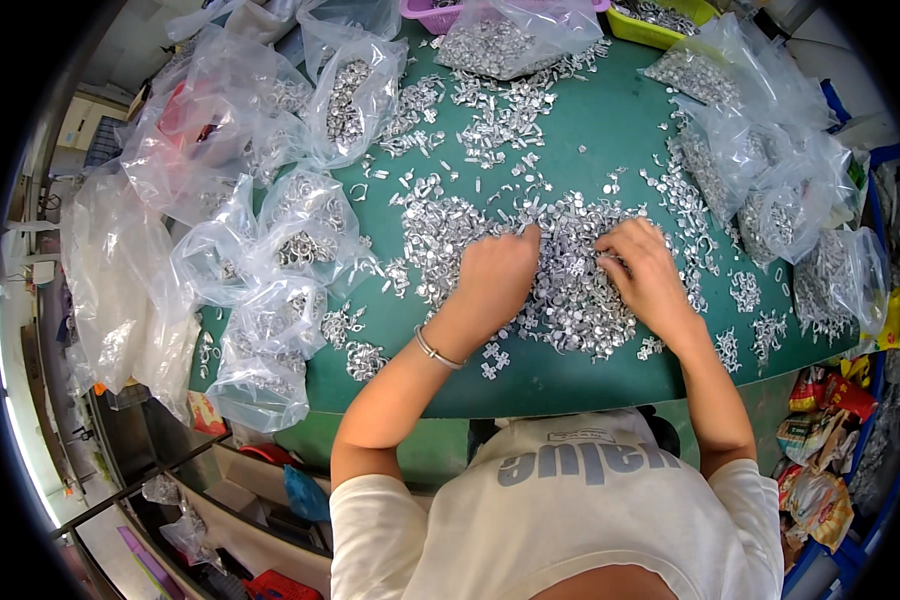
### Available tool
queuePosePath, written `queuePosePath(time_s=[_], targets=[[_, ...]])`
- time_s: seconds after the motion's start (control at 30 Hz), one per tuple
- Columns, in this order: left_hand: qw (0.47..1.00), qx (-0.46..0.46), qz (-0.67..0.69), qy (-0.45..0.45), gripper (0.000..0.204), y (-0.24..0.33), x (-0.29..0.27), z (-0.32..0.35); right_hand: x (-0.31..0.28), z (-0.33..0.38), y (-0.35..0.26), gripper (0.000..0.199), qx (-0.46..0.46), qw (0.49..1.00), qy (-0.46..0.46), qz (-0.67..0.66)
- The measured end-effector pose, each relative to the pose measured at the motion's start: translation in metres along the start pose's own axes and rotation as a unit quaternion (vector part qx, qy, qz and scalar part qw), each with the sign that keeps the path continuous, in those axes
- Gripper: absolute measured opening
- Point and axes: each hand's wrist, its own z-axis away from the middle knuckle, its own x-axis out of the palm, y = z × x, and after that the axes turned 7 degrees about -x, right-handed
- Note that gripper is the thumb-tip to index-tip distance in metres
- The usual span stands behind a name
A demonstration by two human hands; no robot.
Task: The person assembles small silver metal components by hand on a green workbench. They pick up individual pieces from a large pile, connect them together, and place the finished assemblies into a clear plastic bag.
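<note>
Reaching into metal pieces (582, 305).
My left hand (500, 268) curls, fingertips hidden, so I can't tell its hold; my right hand (648, 268) gapes loosely, gripping nothing visible.

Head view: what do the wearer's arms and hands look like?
Short off-white sleeves end above the elbows; forearms bare. Left hand and right hand are ungloved. A slim silvery bangle circles the left wrist; none shows on the right.
</note>
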Motion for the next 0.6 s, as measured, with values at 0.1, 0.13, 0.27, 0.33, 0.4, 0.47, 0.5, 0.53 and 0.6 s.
queuePosePath(time_s=[0.1,0.13,0.27,0.33,0.4,0.47,0.5,0.53,0.6], targets=[[1.0,0.011,0.004,-0.004,0.016,-0.003,-0.001,0.002,-0.008,0.007,0.008,0.011,0.036,0.999,0.008,0.034],[1.0,0.015,0.013,-0.003,0.016,-0.004,-0.002,0.002,-0.011,0.007,0.008,0.01,0.049,0.998,0.013,0.04],[1.0,0.013,0.017,-0.004,0.016,-0.006,-0.007,0.005,-0.01,-0.004,0.002,0.012,0.049,0.997,0.048,0.025],[0.998,-0.01,0.065,0.003,0.016,-0.006,-0.007,0.008,-0.003,-0.01,-0.004,0.015,0.014,0.998,0.051,-0.026],[0.993,-0.009,0.112,0.031,0.015,-0.013,-0.008,0.012,0.001,-0.014,-0.009,0.017,0.005,0.999,0.016,-0.042],[0.963,-0.053,0.263,-0.006,0.013,-0.015,-0.015,0.016,0.001,-0.014,-0.013,0.018,0.021,0.999,-0.009,-0.031],[0.917,-0.098,0.383,-0.056,0.012,-0.014,-0.022,0.018,0.002,-0.012,-0.014,0.018,0.025,0.999,-0.007,-0.019],[0.851,-0.139,0.495,-0.105,0.011,-0.014,-0.028,0.019,0.002,-0.01,-0.014,0.017,0.03,1.0,-0.005,-0.006],[0.659,-0.146,0.71,-0.202,0.012,-0.025,-0.024,0.026,0.004,-0.011,-0.013,0.017,0.03,1.0,0.007,0.006]])
